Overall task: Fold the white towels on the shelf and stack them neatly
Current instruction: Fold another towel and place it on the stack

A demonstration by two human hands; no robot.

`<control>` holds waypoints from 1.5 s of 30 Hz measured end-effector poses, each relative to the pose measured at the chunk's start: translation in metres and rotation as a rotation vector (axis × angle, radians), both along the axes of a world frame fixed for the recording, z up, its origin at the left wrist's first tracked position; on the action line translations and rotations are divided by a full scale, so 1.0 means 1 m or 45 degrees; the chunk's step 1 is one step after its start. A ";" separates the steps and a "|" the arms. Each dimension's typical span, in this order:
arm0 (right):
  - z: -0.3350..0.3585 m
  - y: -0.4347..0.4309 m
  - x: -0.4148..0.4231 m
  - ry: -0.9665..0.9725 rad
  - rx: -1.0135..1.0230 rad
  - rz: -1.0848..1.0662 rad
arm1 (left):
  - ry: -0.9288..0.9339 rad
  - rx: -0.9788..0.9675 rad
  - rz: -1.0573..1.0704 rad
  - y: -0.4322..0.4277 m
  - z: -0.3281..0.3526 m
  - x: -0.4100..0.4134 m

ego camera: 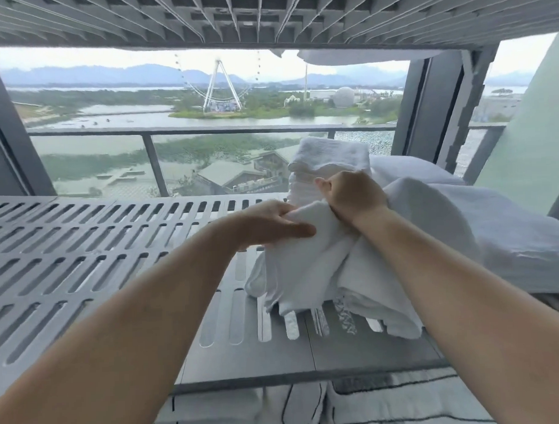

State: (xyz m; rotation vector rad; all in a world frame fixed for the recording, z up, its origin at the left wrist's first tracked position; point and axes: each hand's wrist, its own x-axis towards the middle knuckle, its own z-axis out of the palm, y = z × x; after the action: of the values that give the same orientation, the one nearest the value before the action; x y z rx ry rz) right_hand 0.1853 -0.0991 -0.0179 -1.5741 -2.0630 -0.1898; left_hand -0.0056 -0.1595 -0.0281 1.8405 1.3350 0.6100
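Note:
A crumpled white towel [308, 268] hangs over the grey slotted shelf [83, 244], held up at its top edge by both hands. My left hand [272, 223] pinches the towel's upper left corner with thumb and fingers. Just to the right, my right hand [350, 196] is closed in a fist on the towel's top. Behind the hands stands a stack of folded white towels [328, 161]. To the right lies a heap of loose white towels [494, 223].
A second slotted shelf [265, 12] hangs close overhead. A dark post [433, 111] stands at the back right. Beyond the shelf is a window with a balcony railing [174, 131]. White cloth with dark lines [389, 404] lies below the shelf's front edge.

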 end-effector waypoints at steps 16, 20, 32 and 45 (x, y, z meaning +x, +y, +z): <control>0.002 -0.058 -0.060 0.289 0.095 0.428 | -0.290 0.600 0.660 -0.050 -0.008 -0.104; 0.004 -0.063 -0.098 0.116 0.330 0.271 | -0.109 0.665 0.920 -0.054 -0.004 -0.172; 0.007 -0.078 -0.239 0.054 0.017 0.122 | 0.616 0.904 1.444 -0.094 0.007 -0.342; -0.073 -0.101 -0.271 -0.207 0.030 0.491 | 0.298 0.754 0.896 -0.082 -0.038 -0.391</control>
State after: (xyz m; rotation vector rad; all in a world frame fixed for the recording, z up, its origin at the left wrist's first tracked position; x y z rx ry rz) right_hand -0.0853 -0.1997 -0.0914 -1.1489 -2.4339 -0.2034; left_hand -0.3966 -0.2412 -0.0656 1.8941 2.1604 1.2942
